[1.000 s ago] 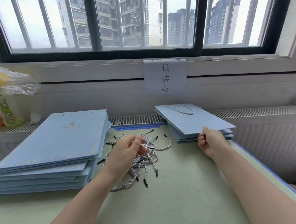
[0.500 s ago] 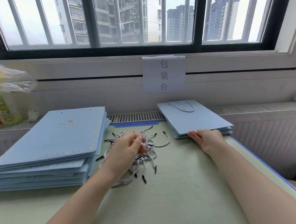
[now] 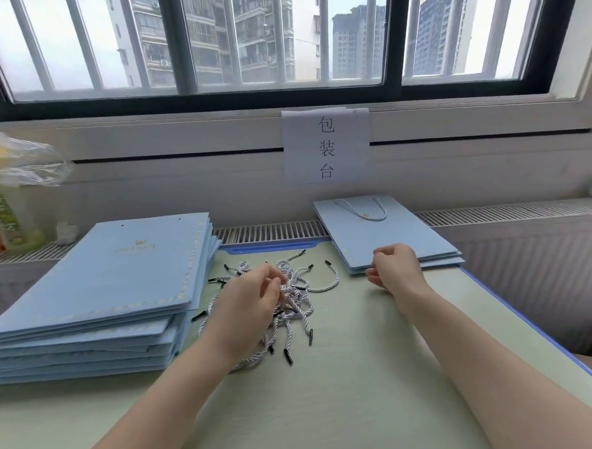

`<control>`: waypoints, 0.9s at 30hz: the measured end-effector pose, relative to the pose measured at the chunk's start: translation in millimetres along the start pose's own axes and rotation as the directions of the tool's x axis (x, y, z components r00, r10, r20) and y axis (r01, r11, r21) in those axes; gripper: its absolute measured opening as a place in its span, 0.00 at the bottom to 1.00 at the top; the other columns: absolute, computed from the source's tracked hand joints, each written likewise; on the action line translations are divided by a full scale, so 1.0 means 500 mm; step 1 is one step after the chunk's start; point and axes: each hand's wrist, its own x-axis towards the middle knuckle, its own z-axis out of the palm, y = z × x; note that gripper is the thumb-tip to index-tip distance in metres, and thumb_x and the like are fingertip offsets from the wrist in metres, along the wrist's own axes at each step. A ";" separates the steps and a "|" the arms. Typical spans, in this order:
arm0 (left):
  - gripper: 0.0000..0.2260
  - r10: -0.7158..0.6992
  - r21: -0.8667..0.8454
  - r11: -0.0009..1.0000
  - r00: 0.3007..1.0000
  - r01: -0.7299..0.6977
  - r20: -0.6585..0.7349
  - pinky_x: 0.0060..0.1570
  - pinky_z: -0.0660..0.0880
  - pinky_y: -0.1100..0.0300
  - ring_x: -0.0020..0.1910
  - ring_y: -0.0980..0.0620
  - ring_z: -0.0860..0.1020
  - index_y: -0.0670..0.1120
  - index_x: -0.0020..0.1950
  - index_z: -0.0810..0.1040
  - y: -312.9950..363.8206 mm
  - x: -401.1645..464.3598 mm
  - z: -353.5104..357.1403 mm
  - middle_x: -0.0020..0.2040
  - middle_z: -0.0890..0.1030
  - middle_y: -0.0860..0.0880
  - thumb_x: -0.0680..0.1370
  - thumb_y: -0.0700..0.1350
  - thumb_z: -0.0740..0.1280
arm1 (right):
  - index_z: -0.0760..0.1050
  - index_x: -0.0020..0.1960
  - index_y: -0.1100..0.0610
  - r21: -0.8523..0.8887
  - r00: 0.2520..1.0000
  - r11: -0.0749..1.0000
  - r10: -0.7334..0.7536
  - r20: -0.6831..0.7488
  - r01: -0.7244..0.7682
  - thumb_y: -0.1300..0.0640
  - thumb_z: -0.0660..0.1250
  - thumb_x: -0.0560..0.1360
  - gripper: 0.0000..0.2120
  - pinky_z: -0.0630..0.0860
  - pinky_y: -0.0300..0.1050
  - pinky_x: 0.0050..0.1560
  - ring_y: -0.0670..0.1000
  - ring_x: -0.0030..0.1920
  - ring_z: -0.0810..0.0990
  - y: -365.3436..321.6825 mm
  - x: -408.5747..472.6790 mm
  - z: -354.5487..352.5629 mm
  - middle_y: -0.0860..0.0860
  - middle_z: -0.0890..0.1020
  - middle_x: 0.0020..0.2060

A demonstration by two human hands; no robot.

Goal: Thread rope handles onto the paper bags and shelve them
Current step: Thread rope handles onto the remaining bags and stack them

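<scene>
Right hand (image 3: 393, 270) drawn back from finished bags (image 3: 386, 236), fingers curled

On the surface (image 3: 365, 382), the unthreaded bag stack (image 3: 113, 283) lies to my left, the rope handles (image 3: 298, 293) centre, the threaded bag stack (image 3: 383, 235) right rear.

Both forearms reach forward, left hand (image 3: 249, 301) and right hand (image 3: 393, 270) with fingers loosely curled.

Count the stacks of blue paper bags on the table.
2: a tall stack without handles at the left, and a short stack with rope handles at the far right.
</scene>
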 end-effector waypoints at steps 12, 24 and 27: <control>0.15 -0.369 0.673 0.604 0.898 0.427 -0.238 0.57 0.65 0.50 0.62 0.40 0.66 0.45 0.64 0.67 -0.043 0.024 -0.108 0.63 0.71 0.41 0.79 0.47 0.58 | 0.69 0.67 0.54 -0.511 0.677 0.461 -0.346 0.650 0.726 0.49 0.59 0.79 0.18 0.62 0.46 0.64 0.53 0.65 0.62 0.009 -0.135 0.113 0.53 0.71 0.62; 0.09 -0.323 0.811 0.480 0.927 0.334 -0.191 0.53 0.66 0.54 0.58 0.40 0.73 0.42 0.58 0.67 -0.042 0.022 -0.099 0.58 0.76 0.41 0.80 0.41 0.56 | 0.72 0.47 0.55 -0.449 0.662 0.487 -0.583 0.472 0.749 0.54 0.62 0.79 0.05 0.72 0.48 0.47 0.51 0.44 0.73 0.001 -0.129 0.097 0.49 0.75 0.44; 0.07 -0.264 0.838 0.456 0.945 0.299 -0.193 0.45 0.63 0.56 0.55 0.41 0.77 0.42 0.56 0.68 -0.035 0.021 -0.103 0.54 0.79 0.43 0.79 0.38 0.57 | 0.70 0.45 0.58 -0.293 0.638 0.570 -0.724 0.263 0.768 0.57 0.60 0.79 0.06 0.71 0.51 0.42 0.52 0.37 0.73 -0.015 -0.136 0.099 0.51 0.75 0.37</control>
